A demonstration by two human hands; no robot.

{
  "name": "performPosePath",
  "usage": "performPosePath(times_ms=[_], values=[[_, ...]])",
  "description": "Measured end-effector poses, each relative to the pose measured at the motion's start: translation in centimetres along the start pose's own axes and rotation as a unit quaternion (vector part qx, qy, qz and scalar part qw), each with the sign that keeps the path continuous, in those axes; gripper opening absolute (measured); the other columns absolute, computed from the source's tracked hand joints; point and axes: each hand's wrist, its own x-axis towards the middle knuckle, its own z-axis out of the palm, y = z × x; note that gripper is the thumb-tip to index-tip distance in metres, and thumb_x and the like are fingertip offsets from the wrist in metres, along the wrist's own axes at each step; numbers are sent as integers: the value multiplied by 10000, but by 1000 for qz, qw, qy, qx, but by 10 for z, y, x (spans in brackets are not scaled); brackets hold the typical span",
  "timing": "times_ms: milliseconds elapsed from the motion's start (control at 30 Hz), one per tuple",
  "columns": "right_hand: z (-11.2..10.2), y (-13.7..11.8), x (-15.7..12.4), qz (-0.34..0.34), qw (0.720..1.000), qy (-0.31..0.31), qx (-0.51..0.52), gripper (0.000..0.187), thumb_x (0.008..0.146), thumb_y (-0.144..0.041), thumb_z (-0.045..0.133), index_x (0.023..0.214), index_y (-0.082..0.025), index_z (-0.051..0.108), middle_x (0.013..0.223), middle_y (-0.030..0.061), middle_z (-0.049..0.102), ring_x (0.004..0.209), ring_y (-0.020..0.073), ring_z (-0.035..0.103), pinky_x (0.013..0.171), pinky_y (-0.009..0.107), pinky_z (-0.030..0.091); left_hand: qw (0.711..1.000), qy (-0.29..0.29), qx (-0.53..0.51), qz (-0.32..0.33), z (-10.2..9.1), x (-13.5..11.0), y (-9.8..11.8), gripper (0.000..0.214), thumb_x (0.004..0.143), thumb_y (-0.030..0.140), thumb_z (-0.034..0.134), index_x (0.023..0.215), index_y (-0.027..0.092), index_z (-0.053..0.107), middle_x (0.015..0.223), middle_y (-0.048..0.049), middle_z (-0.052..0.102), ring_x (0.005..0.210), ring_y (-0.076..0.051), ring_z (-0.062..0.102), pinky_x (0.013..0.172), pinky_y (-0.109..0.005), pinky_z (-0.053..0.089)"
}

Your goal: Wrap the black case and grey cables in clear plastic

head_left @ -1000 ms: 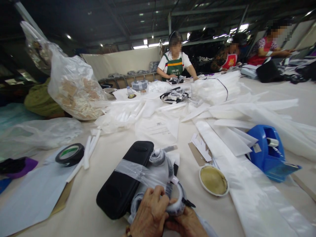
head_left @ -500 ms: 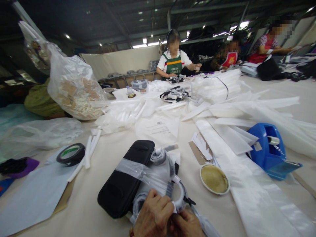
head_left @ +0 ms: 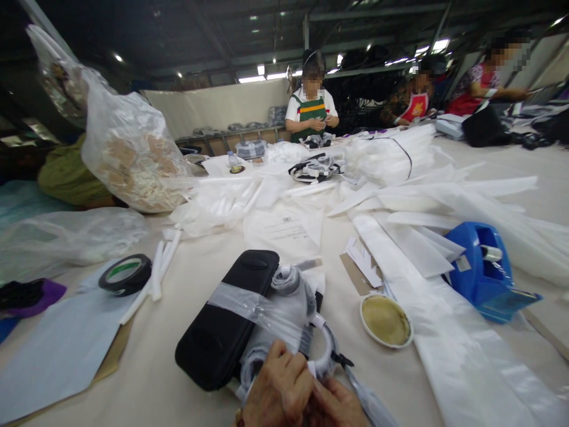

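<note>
At the bottom edge my left hand (head_left: 278,392) is curled over the near end of a white wrapped bundle (head_left: 284,320) with a white ring at its tip. My right hand (head_left: 335,406) pinches the same end beside it. A black padded case (head_left: 224,323) lies against the bundle's left side, and a band of clear plastic film (head_left: 249,307) runs across both. Both hands are closed on the bundle; the fingertips are partly hidden by each other.
A round dish of yellow paste (head_left: 384,321) sits right of the bundle, a blue tape dispenser (head_left: 482,270) farther right. A black tape roll (head_left: 125,274) lies left. White plastic sleeves (head_left: 413,201) cover the table's middle. A hanging bag of scraps (head_left: 128,154) is at left. Other people (head_left: 312,110) work at the far side.
My hands have slid slightly lower and closer together on the bundle's near end. The person in the green apron has drawn both hands in to the chest.
</note>
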Motion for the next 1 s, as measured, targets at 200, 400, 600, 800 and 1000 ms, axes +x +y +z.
performPosePath(times_ms=[200, 400, 600, 800, 1000], values=[[9, -12, -5, 28, 999, 21, -37, 457, 507, -527, 781, 706, -166, 585, 460, -32, 571, 397, 83, 483, 415, 189, 342, 995, -93, -26, -10, -5, -3, -3, 103, 724, 87, 464, 681, 171, 423, 672, -6, 510, 617, -152, 439, 608, -323, 275], [9, -23, -8, -22, 995, 15, -98, 471, 550, -597, 718, 647, -161, 566, 444, -32, 558, 376, 82, 472, 397, 193, 338, 947, -311, -24, -83, -39, 37, -2, 107, 776, 126, 427, 807, 183, 512, 853, -30, 562, 788, -204, 489, 708, -376, 373], [3, -32, -6, -42, 992, 31, -114, 491, 547, -592, 727, 611, -141, 545, 423, -27, 551, 361, 59, 448, 394, 171, 311, 922, -370, 6, -110, -36, 58, -1, 130, 779, 150, 451, 837, 160, 567, 944, -73, 567, 899, -245, 510, 761, -430, 407], [-8, -29, -2, -15, 994, -17, -106, 469, 554, -561, 743, 644, -136, 567, 478, -17, 575, 408, 67, 474, 430, 186, 350, 920, -360, -37, -147, -27, 53, -6, 97, 790, 219, 482, 786, 171, 566, 921, -39, 586, 888, -225, 528, 786, -428, 409], [-8, -28, -1, 25, 996, 21, -84, 503, 487, -571, 767, 625, -154, 524, 498, -39, 557, 377, 54, 439, 367, 173, 297, 921, -354, -34, -160, -25, 54, -3, 98, 766, 201, 497, 763, 156, 585, 881, -47, 593, 846, -221, 539, 778, -416, 394]])
